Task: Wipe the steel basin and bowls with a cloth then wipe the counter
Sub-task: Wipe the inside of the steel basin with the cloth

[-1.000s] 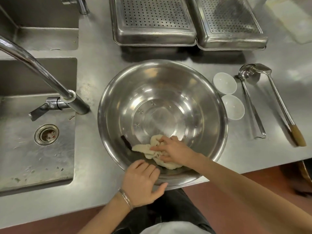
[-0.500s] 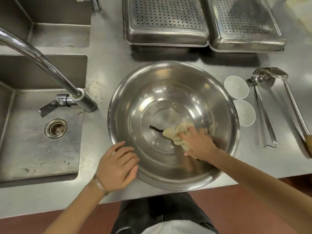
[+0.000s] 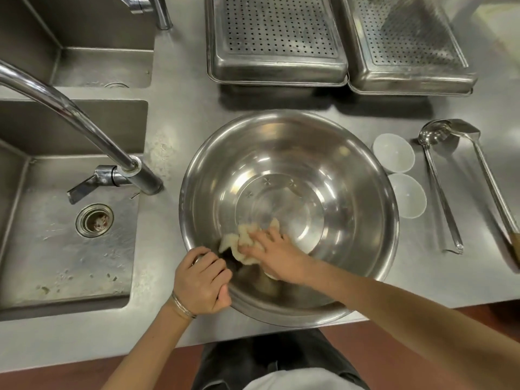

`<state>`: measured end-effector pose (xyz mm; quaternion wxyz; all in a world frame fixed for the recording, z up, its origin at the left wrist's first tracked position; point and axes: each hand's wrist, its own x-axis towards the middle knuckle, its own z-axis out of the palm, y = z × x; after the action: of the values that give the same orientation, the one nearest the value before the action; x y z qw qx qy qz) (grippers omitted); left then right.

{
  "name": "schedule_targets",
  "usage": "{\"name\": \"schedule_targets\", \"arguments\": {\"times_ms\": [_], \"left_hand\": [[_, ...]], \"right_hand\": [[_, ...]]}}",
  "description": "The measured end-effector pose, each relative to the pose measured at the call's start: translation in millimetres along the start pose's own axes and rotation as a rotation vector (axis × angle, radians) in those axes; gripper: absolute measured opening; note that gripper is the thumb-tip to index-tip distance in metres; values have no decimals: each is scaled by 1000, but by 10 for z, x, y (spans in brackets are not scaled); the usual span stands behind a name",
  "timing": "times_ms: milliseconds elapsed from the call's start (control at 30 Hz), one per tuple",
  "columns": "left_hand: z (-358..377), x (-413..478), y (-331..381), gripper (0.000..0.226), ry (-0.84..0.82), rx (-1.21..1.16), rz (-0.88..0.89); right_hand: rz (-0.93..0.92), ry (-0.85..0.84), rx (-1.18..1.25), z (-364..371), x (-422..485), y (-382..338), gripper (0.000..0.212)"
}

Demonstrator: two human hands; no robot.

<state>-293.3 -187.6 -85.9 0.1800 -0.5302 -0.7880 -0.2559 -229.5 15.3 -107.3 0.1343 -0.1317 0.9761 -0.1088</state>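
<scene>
Cloth (image 3: 247, 243) lies bunched under our right hand (image 3: 277, 257), fingers spread flat, pressing it to the near inner wall of the steel basin (image 3: 351, 170). Just beside it, our left hand (image 3: 201, 282) curls over the rim, likely steadying the basin against the rubbing. Besides the cloth the basin holds nothing; two small white bowls (image 3: 394, 153) on the table (image 3: 180, 130), beyond the right hand, look empty.
</scene>
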Motion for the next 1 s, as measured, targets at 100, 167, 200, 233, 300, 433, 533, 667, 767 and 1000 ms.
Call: {"name": "schedule_targets", "arguments": {"times_ms": [100,167,200,233,300,433,533,667,767,1000], "left_hand": [[-43,32,-111,29,-23,-33,32],[-67,62,-189,33,-38,-88,30],[-74,75,-213,35,-41,-107,22],[-81,83,-221,36,-42,-119,10],[-80,78,-210,36,-36,-131,-10],[-65,79,-199,31,-19,-131,-18],[-46,94,-197,30,3,-114,-25],[-25,82,-203,36,20,-77,8],[-16,78,-211,45,34,-71,18],[-35,91,-236,34,-1,-33,52]], "right_hand": [[-164,-33,-180,-7,-378,528,63],[-71,-59,-308,-72,-536,933,56],[28,-41,-327,-127,-545,1067,50],[158,4,-326,-170,-493,1137,47],[420,111,-257,-207,-217,1178,47],[765,223,-112,-344,589,983,54],[785,144,9,-439,945,641,61],[382,122,-42,-241,778,154,56],[46,150,11,5,328,5,45],[-88,-2,-266,-187,-370,900,35]]}}
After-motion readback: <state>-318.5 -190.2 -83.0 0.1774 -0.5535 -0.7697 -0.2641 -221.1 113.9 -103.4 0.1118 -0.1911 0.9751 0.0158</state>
